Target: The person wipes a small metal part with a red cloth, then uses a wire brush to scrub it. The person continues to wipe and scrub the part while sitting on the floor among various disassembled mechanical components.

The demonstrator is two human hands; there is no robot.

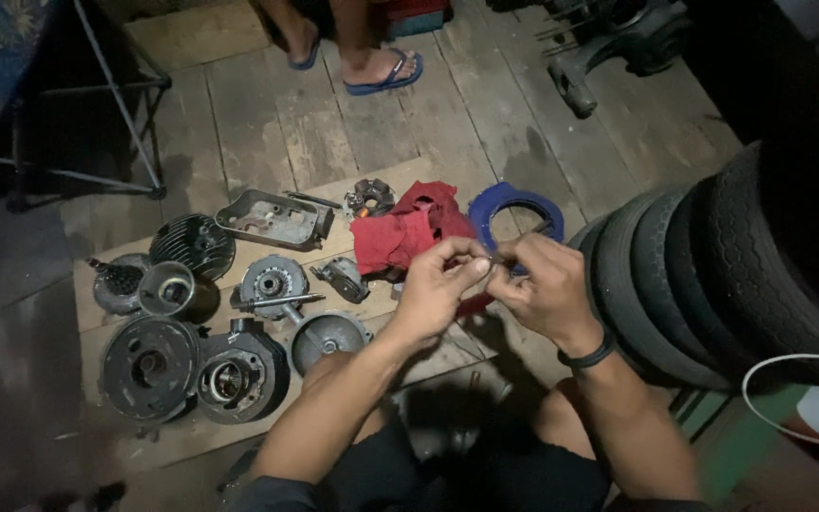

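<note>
The floor (267,114) is made of worn wooden planks, and the light is dim. A flat board (125,446) lies on it and carries many dark metal engine parts: a finned cylinder (193,245), a flat grey cover (272,218), a round housing (149,368), a second round housing (239,374), a grey bowl-shaped cover (327,338) and a gear with a shaft (274,284). A red rag (405,228) lies at the far edge of the board, and just beside it there is a blue ring-shaped part (504,204).

The person sits low, with both hands raised over the board near the rag. The left hand (438,284) has its fingers curled, and thumb and fingertips pinch a small part (495,261). The right hand (547,289) meets it from the other side, and its fingertips close on the same small part. The part is too small and dark to tell what it is. A black band (588,358) is around the right wrist.

On the right stands a stack of black tyres (713,275). At the top, another person's feet in blue sandals (383,74) stand on the planks.
</note>
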